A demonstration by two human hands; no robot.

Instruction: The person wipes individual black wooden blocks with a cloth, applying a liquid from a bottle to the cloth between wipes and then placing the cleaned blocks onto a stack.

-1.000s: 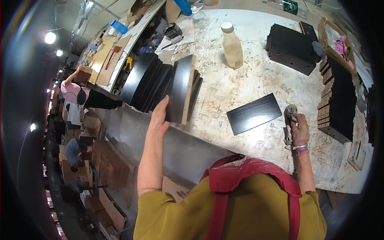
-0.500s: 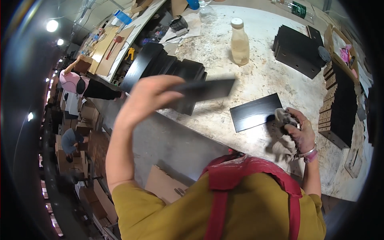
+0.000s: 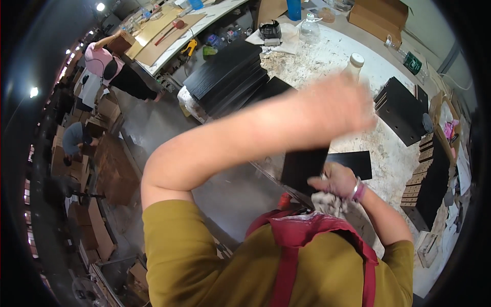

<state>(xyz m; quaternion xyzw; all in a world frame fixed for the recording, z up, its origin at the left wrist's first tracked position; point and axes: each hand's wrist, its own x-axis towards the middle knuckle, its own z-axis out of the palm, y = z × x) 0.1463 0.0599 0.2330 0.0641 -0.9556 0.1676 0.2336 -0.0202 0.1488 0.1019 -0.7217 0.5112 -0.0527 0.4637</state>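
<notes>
Now left hand (image 3: 348, 105), blurred, has swung away from dark stack (image 3: 225, 77) across worktable (image 3: 386, 169); cannot tell its grip. Dark panel (image 3: 303, 170) has come along, tilted beneath left forearm (image 3: 220, 146), by right thumb. Right hand (image 3: 340, 181) curled, cloth (image 3: 332, 202) bunched below; clasping panel, cloth or both unclear. Flat panel (image 3: 355, 163) behind. Fetching seems done.

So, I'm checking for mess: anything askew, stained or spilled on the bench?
Somewhat: the white worktable is blotched with brownish stains; the stack of black rectangular panels at left is staggered, not squared up; and the clear plastic bottle with a green label seems to lie on its side, far right. No spill is visible.
</notes>
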